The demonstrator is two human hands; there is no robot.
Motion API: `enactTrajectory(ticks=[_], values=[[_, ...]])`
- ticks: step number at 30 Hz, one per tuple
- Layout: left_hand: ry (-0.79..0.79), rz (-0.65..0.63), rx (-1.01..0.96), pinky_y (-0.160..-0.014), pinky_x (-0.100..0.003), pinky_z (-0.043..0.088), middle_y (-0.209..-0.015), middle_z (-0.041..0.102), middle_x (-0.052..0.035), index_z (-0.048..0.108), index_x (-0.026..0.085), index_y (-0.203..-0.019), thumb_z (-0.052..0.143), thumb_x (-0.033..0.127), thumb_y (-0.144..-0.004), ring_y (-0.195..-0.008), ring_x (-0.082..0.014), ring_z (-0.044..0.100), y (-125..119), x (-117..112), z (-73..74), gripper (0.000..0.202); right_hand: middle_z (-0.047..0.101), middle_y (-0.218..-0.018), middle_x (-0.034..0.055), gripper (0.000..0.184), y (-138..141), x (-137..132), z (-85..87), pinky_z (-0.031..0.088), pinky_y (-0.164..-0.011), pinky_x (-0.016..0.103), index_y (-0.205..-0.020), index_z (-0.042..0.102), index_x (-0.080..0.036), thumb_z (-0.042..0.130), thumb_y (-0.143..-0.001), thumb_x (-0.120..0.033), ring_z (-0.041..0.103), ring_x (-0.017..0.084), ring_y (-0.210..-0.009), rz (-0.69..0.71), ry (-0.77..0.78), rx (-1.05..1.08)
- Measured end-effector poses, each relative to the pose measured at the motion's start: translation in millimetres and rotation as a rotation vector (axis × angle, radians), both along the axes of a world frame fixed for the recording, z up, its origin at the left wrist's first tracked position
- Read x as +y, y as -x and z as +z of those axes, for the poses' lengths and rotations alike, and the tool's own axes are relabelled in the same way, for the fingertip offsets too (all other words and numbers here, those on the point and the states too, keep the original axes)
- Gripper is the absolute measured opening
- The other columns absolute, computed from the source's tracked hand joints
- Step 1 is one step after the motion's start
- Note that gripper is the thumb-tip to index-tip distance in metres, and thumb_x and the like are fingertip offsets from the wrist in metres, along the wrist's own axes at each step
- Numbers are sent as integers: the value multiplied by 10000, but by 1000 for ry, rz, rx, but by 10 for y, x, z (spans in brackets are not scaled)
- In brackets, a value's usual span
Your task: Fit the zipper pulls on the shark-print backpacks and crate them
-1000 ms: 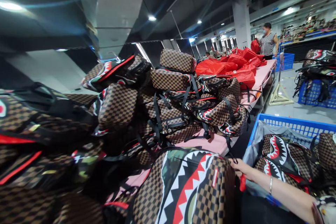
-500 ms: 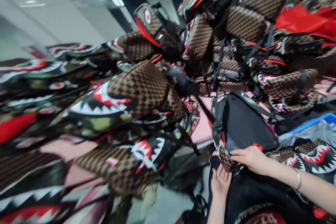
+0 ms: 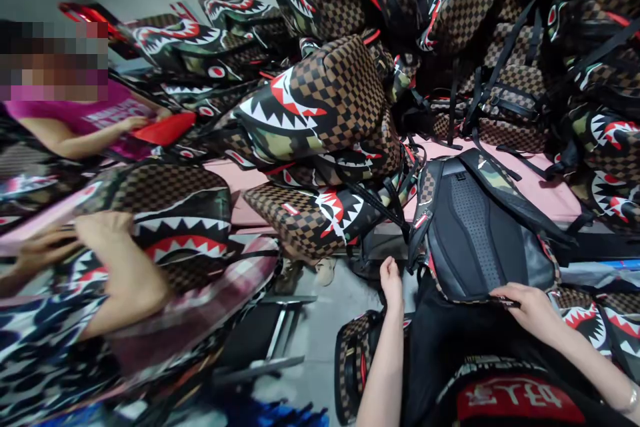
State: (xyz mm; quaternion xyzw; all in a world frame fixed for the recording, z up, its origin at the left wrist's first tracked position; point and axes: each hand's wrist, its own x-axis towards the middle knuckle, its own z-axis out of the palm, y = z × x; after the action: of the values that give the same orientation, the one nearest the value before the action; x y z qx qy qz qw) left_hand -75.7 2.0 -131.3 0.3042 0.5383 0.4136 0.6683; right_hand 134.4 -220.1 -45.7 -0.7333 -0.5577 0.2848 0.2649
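Note:
A backpack (image 3: 465, 227) lies back-side up in front of me, its black padded panel and shoulder straps facing me, with brown checkered trim along its sides. My right hand (image 3: 530, 307) grips its near edge, thumb on top. To the left of the bag, apart from the panel, my left hand (image 3: 393, 280) is raised with its fingers curled in; whether anything is in them is hidden. Below the left forearm stands another checkered backpack (image 3: 353, 363), partly covered by the arm.
Checkered backpacks with shark-mouth prints (image 3: 310, 107) are piled along a pink-topped table (image 3: 240, 190). At left, one person handles a shark-print bag (image 3: 175, 213); farther back, another person holds a red piece (image 3: 167, 130). More shark-print bags (image 3: 585, 320) lie at right.
My view has swung left, bringing two people into sight. My left hand has left the bag's corner and its fingers have curled. The bag now shows its padded back more fully.

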Motion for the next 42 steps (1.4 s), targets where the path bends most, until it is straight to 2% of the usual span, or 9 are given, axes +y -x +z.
enactTrajectory(ticks=[4,8,14,18,23,28,38,41,42], values=[[6,-215,-15,-849,-345,410,-893,677,-116,648,105,-881,645,287,-704,-893,-204,587,-42,194,7,254,651,-936,51,292,42,8,-12,471,-790,335,-951,656,-227,431,-770,-192,600,214,-868,-42,-8,68],[-54,-381,-95,-788,-350,434,-781,686,-112,678,79,-815,630,419,-695,-755,-209,601,19,142,287,364,665,-924,53,243,84,46,-25,472,-784,335,-908,668,-217,462,-794,-278,605,221,-864,-137,-47,137],[-220,-509,-362,-870,-388,414,-898,671,-120,536,95,-1162,575,434,-740,-956,-266,577,-54,-394,959,543,621,-1031,68,360,182,195,224,445,-836,333,-1058,575,-186,531,-783,-414,569,216,-931,-403,-162,290],[-214,-701,-394,-965,-416,363,-1117,607,-125,431,148,-1267,652,287,-691,-1105,-278,502,-253,-760,1049,633,624,-993,81,341,236,380,429,445,-816,328,-993,582,-168,531,-778,-427,570,214,-899,-387,-211,421],[-180,-644,-281,-1040,-363,297,-1331,427,-96,434,183,-1257,652,202,-675,-1219,-245,399,-307,-928,952,621,628,-755,39,316,322,695,381,453,-672,287,-775,618,-162,493,-792,-452,566,179,-721,-228,-165,521],[-274,-602,-160,-941,-331,400,-977,608,-43,329,217,-1302,627,195,-707,-977,-173,574,-217,-909,1069,665,453,-529,-31,365,428,891,267,345,-479,221,-608,519,-155,498,-791,-471,418,103,-499,-211,-151,506],[-281,-463,163,-725,-286,510,-780,683,-47,677,156,-775,698,298,-611,-752,-186,625,-101,-719,1302,219,398,-482,-55,342,607,1013,358,287,-431,188,-550,481,-164,502,-804,-391,381,82,-462,-214,-151,546],[-149,-260,381,-677,-301,539,-808,699,-17,687,217,-797,680,393,-613,-780,-212,641,-321,-746,1237,254,432,-491,-64,260,685,1052,443,289,-442,173,-549,540,-153,555,-767,-294,404,71,-479,-232,-136,447],[-140,-300,381,-667,-317,544,-874,695,-16,671,240,-888,634,430,-663,-809,-217,639,-480,-764,1198,297,439,-483,-73,224,689,1098,448,286,-433,167,-564,562,-156,589,-744,-287,411,69,-473,-227,-94,438]])
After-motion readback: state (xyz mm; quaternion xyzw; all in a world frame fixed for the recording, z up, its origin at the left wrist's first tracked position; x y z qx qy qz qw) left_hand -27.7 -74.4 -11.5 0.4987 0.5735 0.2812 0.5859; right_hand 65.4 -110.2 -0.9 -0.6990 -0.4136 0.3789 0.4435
